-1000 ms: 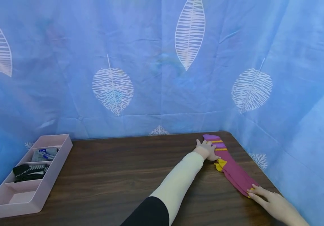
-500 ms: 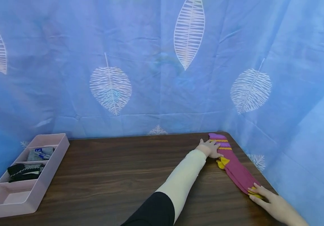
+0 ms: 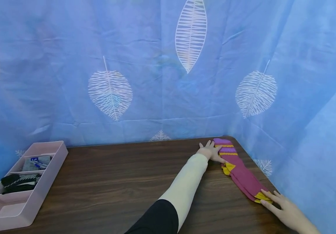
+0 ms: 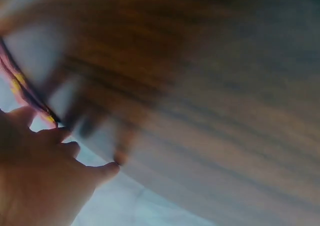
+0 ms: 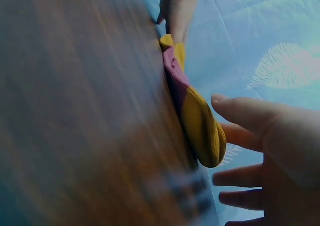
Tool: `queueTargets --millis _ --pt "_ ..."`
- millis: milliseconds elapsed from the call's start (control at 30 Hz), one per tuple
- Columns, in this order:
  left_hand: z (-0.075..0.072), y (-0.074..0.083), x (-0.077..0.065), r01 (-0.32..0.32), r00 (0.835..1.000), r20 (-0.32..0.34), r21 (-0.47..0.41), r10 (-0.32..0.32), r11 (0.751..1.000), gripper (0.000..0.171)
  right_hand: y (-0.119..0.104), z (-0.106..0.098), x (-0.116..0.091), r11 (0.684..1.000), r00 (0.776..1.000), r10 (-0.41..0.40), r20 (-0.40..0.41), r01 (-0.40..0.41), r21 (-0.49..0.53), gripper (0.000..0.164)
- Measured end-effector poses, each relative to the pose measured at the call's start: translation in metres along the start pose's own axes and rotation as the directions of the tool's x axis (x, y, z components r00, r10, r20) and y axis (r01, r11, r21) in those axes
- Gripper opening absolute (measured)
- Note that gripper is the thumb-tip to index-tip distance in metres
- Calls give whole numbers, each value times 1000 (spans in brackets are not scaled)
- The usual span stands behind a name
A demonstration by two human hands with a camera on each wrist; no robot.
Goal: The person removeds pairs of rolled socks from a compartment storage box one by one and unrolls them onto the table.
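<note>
A pair of maroon socks (image 3: 245, 178) with yellow heels and toes and purple, yellow-striped cuffs lies stretched along the table's right side. At the cuff end, my left hand (image 3: 210, 151) is spread, its fingers at the sock's left edge. My right hand (image 3: 286, 211) is at the near end, straight fingertips on the yellow toe. In the right wrist view the yellow toe (image 5: 200, 126) is seen edge-on beside my right hand (image 5: 295, 146), whose fingers are extended. The left wrist view has my left hand (image 4: 45, 166) with fingers apart and the socks beyond.
A pink divided box (image 3: 43, 190) stands at the table's left. Folded grey socks (image 3: 36, 163) lie in its far compartment, folded black socks (image 3: 20, 183) in the middle one. A blue leaf-patterned curtain (image 3: 144, 81) hangs behind and to the right of the dark wooden table (image 3: 112, 185).
The cuff end has shifted a little right, with my left hand following. My right fingertips have slid back, leaving more of the yellow toe showing. The head view has turned slightly right.
</note>
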State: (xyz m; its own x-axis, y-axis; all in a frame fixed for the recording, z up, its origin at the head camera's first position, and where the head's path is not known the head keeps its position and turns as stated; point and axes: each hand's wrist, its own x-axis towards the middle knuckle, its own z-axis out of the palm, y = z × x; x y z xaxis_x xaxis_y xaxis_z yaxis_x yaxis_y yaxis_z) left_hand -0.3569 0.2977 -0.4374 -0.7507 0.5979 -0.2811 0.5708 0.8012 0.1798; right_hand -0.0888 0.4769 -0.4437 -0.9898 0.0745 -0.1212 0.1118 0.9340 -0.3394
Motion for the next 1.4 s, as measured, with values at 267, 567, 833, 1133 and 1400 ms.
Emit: queueTargets --millis 267,567,833,1133,1400 --pt "-1 2 -6 -29 992 -116 167 49 986 98 3 2 -4 999 999 -29 -32 30 42 62" --pt "-1 3 -4 -64 970 -215 223 113 973 107 1 -1 -4 998 999 -9 -43 12 69 69" --pt "-5 3 -4 -48 968 -236 182 91 982 109 -1 -5 -11 999 992 -31 -124 29 -20 73" --pt "-22 -4 -17 -67 954 -281 148 106 987 106 -17 -11 -19 987 973 -91 -213 60 -146 75" --pt "-37 -17 -29 -61 946 -306 146 104 987 108 -38 -10 -26 978 931 -176 -319 128 -166 70"
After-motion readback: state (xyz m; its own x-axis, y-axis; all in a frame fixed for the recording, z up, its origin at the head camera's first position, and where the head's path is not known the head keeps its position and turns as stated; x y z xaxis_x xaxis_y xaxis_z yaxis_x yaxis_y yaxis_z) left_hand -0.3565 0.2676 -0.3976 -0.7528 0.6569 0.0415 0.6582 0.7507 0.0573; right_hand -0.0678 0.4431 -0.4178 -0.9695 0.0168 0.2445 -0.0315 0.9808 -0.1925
